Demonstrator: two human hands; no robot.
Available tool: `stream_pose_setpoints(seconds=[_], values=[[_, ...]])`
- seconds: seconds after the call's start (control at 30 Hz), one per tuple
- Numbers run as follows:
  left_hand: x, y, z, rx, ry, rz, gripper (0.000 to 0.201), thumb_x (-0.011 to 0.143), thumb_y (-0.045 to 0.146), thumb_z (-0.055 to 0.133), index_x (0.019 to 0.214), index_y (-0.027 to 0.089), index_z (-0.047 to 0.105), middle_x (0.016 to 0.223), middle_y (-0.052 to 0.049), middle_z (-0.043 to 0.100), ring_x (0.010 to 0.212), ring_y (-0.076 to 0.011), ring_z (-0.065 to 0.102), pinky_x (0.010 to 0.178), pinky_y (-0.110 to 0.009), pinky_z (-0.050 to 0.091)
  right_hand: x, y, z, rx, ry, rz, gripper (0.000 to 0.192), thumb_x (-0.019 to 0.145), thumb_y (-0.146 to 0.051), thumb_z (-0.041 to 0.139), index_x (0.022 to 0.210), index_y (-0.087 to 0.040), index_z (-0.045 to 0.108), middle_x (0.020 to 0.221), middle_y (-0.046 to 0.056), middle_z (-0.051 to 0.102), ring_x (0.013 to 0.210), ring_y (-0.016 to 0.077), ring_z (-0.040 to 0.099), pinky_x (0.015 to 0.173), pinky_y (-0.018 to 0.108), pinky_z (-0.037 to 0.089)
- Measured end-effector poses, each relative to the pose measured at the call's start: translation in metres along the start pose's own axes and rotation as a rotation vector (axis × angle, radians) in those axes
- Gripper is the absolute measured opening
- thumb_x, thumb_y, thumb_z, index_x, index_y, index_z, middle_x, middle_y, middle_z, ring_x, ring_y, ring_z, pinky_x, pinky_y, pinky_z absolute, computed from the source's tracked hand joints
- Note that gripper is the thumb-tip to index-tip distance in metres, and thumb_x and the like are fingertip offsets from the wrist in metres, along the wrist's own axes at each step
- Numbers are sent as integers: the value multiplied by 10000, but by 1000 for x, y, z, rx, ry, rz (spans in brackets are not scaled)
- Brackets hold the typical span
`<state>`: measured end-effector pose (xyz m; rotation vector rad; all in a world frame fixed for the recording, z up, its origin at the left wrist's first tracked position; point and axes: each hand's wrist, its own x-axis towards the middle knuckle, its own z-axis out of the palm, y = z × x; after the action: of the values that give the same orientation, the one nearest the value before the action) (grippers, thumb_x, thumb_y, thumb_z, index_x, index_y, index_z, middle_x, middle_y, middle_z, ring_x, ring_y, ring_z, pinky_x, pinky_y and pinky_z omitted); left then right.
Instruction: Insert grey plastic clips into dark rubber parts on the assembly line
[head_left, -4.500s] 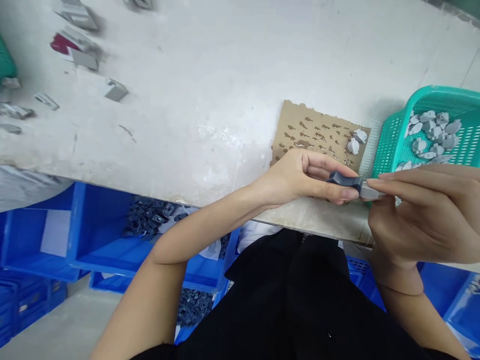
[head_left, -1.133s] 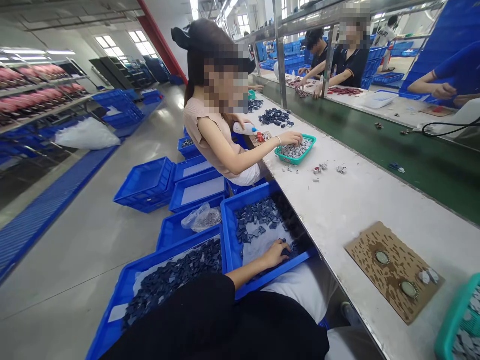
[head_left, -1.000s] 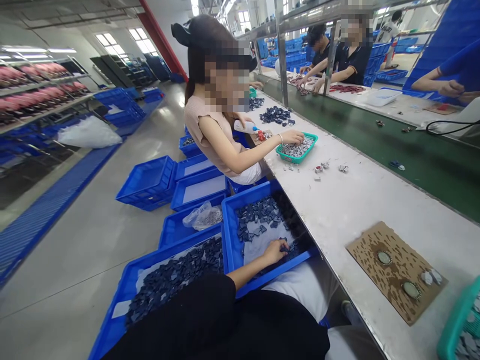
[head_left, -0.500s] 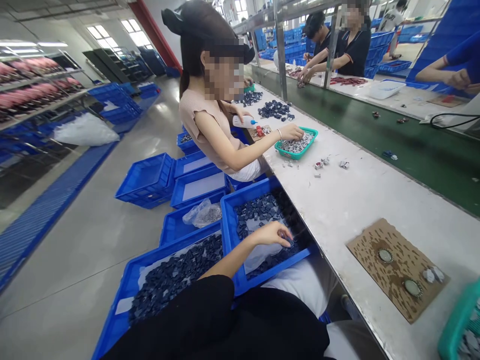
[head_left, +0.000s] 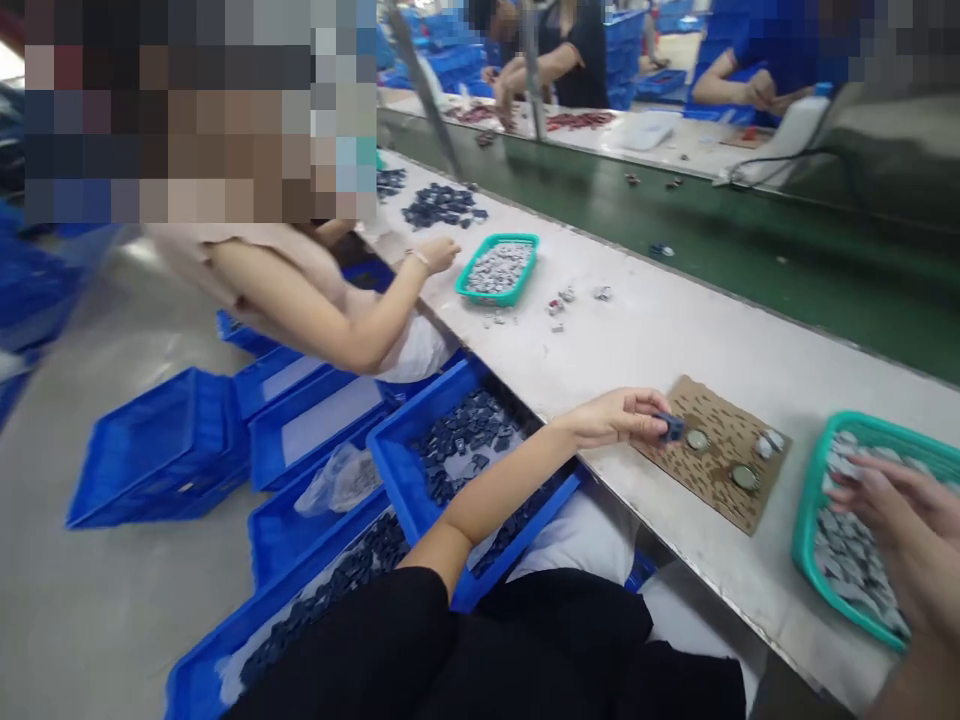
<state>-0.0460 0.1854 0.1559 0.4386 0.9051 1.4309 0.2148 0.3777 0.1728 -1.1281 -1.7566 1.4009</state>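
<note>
left hand (head_left: 615, 418) pinches small dark blue plastic part (head_left: 670, 426) at brown cardboard sheet's (head_left: 712, 463) edge | right hand (head_left: 892, 510) open-fingered in teal mesh basket (head_left: 806, 520) | no readable labels

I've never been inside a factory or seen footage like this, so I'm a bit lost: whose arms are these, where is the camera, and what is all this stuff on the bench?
There is no machine here. The camera sits on a worker's head and looks down at that person's own two bare hands. The left hand pinches a small dark blue part over a brown cardboard sheet on the white workbench. The right hand reaches into a green basket of small grey parts. Two round discs and a couple of grey pieces also lie on the cardboard. Beside the bench, blue bins hold many more dark parts. The arm further along belongs to a co-worker beside a second green basket.
</note>
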Motion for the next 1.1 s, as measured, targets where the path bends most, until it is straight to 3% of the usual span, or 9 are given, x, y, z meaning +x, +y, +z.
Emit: stream_pose_setpoints(seconds=[0.07, 0.2, 0.37, 0.53, 0.7, 0.8, 0.87, 1.0, 1.1], values=[[23, 5, 7, -50, -12, -26, 433, 633, 284, 996, 956, 147, 744, 872, -33, 772, 764, -137, 760, 830, -263, 604, -2, -9, 2, 68, -31, 95, 385, 636, -691, 901, 825, -364, 827, 830, 120, 718, 668, 294, 673, 600, 517, 584], [66, 12, 23, -91, -36, -106, 185, 902, 112, 728, 1079, 109, 782, 952, -65, 776, 849, -112, 750, 956, -265, 576, -5, -25, 6, 183, -168, 107, 471, 654, -634, 941, 946, -286, 817, 756, 64, 716, 635, 216, 665, 578, 370, 596], [103, -2, 29, -73, -49, -166, 174, 915, 130, 735, 1084, 108, 775, 942, -74, 755, 832, -92, 690, 898, -265, 544, -8, -28, 4, 188, -188, 128, 505, 690, -628, 935, 990, -244, 801, 688, 35, 697, 679, 206, 698, 588, 320, 622], [101, -11, 20, -47, -184, -202, 287, 806, 190, 877, 1037, 118, 723, 967, -60, 747, 861, -102, 702, 855, -247, 561, -10, -30, 3, 241, -266, 98, 348, 790, -510, 920, 1025, -278, 810, 697, 14, 706, 630, 148, 687, 571, 236, 606], [93, -7, 16, -123, -266, -188, 308, 841, 185, 850, 1095, 151, 677, 965, -40, 749, 911, -150, 765, 922, -288, 621, -10, -36, 5, 229, -296, 132, 312, 804, -538, 905, 970, -291, 810, 778, 25, 743, 642, 146, 702, 555, 237, 604], [92, -8, 16, -183, -268, -175, 403, 886, 158, 799, 1261, 202, 659, 985, -28, 756, 976, -168, 785, 1004, -312, 617, -10, -36, 8, 191, -248, 143, 340, 783, -535, 919, 969, -286, 779, 738, 11, 723, 600, 153, 674, 521, 259, 587], [90, -8, 15, -182, -262, -190, 401, 893, 183, 798, 1272, 197, 670, 1000, -45, 762, 981, -176, 785, 1023, -330, 617, -11, -33, 10, 154, -190, 134, 378, 759, -535, 933, 976, -281, 757, 700, -4, 693, 589, 161, 665, 514, 271, 586], [88, -5, 12, -185, -194, -199, 436, 780, 341, 922, 1139, 189, 725, 981, -55, 763, 922, -176, 778, 867, -277, 643, -12, -28, 14, 103, -92, 57, 336, 742, -492, 945, 876, -268, 732, 751, -6, 701, 604, 148, 660, 527, 265, 589], [88, -6, 10, -191, -144, -210, 507, 676, 396, 982, 1069, 187, 740, 919, -41, 756, 851, -141, 756, 721, -196, 599, -13, -27, 15, 93, -93, 19, 269, 771, -426, 929, 876, -261, 744, 901, 34, 770, 795, 183, 746, 663, 285, 648]])
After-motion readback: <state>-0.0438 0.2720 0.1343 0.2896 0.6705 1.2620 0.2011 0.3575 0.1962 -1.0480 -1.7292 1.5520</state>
